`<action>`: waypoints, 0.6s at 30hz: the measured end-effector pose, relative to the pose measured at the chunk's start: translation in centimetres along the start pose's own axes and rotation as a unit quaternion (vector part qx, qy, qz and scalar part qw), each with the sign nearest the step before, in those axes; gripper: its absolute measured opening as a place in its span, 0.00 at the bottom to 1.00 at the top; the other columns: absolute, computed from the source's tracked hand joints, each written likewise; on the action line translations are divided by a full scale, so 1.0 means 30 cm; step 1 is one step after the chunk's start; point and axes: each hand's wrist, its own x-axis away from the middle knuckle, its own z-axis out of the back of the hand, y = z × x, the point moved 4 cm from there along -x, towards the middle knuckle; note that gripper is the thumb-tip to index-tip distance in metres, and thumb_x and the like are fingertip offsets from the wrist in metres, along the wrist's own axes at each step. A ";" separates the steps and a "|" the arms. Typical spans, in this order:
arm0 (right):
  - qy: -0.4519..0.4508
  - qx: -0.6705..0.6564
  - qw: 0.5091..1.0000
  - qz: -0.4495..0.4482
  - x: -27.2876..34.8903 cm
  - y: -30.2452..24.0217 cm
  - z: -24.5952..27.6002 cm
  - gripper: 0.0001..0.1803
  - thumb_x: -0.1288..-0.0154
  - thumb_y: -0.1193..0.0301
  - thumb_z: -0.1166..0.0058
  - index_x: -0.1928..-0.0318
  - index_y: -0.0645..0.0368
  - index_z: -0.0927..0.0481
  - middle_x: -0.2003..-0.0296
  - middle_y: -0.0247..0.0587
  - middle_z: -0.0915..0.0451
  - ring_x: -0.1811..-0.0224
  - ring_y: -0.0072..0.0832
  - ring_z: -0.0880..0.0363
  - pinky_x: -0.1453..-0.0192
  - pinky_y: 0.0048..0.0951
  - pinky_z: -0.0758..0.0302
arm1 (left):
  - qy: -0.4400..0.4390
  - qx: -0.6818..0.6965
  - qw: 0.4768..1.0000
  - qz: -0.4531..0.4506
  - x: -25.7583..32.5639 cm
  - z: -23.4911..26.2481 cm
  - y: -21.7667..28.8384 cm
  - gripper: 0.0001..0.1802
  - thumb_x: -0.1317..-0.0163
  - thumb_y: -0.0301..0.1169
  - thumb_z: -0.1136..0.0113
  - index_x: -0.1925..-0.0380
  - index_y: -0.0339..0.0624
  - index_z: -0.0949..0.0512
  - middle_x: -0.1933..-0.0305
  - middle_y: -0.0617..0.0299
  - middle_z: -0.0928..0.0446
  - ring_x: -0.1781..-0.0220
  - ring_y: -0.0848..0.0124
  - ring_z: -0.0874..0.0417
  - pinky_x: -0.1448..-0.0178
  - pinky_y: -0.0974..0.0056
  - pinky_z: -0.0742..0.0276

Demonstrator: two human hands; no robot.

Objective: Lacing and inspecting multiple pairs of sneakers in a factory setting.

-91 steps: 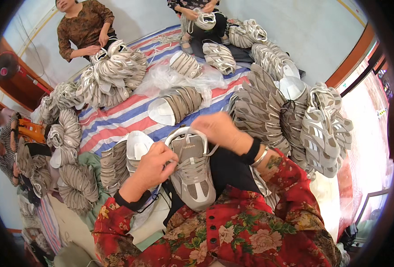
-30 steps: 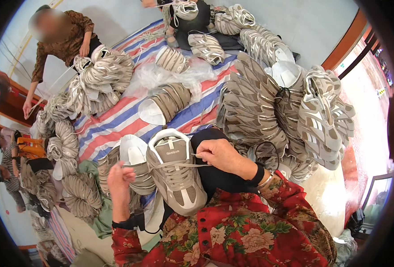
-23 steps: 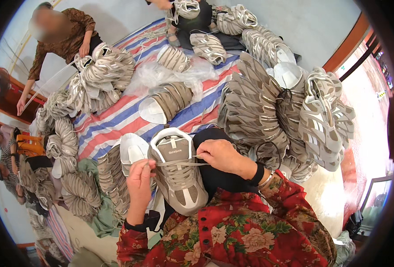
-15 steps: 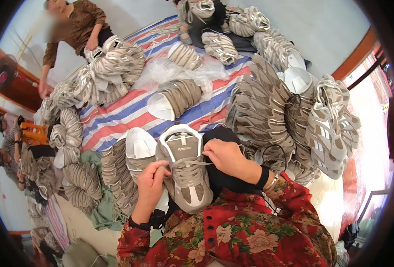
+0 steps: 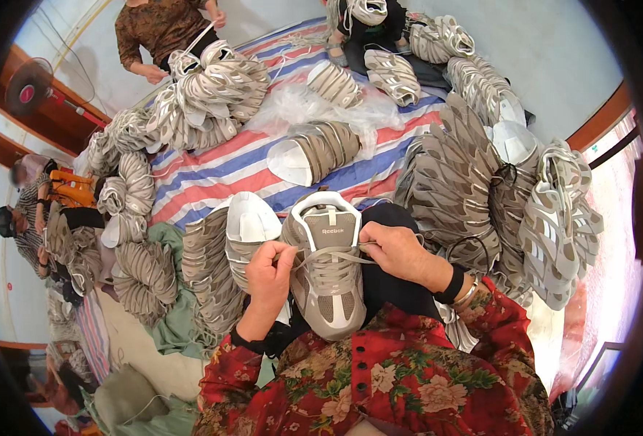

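shoe (image 5: pixel 326 272) on lap, toe toward the person | left hand (image 5: pixel 270 267) and right hand (image 5: pixel 394 249) flank it, each pinched shut on lace (image 5: pixel 334 255) | equally near

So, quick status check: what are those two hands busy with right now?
Left hand and right hand each pinch a lace end. Grey sneaker lies on the lap, toe toward the person. Stacked shoes crowd the left side.

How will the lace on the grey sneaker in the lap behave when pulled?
Likely floppy: the lace sags slightly between the left hand and right hand. Probably light, flat, easy to pinch. The grey sneaker may tip when tugged.
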 end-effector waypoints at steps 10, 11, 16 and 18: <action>-0.010 -0.022 1.000 -0.006 0.005 -0.004 0.000 0.06 0.39 0.73 0.51 0.61 0.57 0.28 0.71 0.50 0.22 0.66 0.51 0.22 0.63 0.46 0.27 | 0.016 -0.087 0.993 -0.075 -0.014 -0.029 0.048 0.09 0.47 0.30 0.34 0.75 0.40 0.26 0.74 0.58 0.26 0.72 0.61 0.25 0.68 0.61 0.29; -0.011 -0.029 0.999 0.012 0.002 -0.009 0.004 0.06 0.40 0.73 0.51 0.61 0.58 0.28 0.71 0.50 0.22 0.65 0.51 0.22 0.63 0.46 0.27 | 0.009 -0.116 0.989 -0.093 -0.022 -0.034 0.060 0.09 0.47 0.30 0.34 0.75 0.41 0.26 0.74 0.59 0.26 0.72 0.61 0.25 0.68 0.61 0.29; -0.076 0.004 0.996 0.046 -0.010 -0.028 0.033 0.08 0.43 0.75 0.49 0.61 0.59 0.28 0.64 0.48 0.24 0.59 0.48 0.23 0.59 0.44 0.27 | -0.029 -0.203 0.949 -0.241 -0.064 -0.059 0.099 0.10 0.49 0.30 0.34 0.76 0.43 0.28 0.75 0.60 0.28 0.71 0.60 0.25 0.68 0.58 0.29; 0.015 0.111 0.978 0.175 -0.010 -0.050 0.065 0.11 0.46 0.76 0.47 0.60 0.58 0.27 0.57 0.45 0.26 0.54 0.43 0.25 0.56 0.41 0.28 | -0.091 -0.197 0.945 -0.245 -0.085 -0.048 0.092 0.10 0.52 0.28 0.33 0.73 0.44 0.26 0.69 0.61 0.25 0.64 0.60 0.24 0.65 0.57 0.27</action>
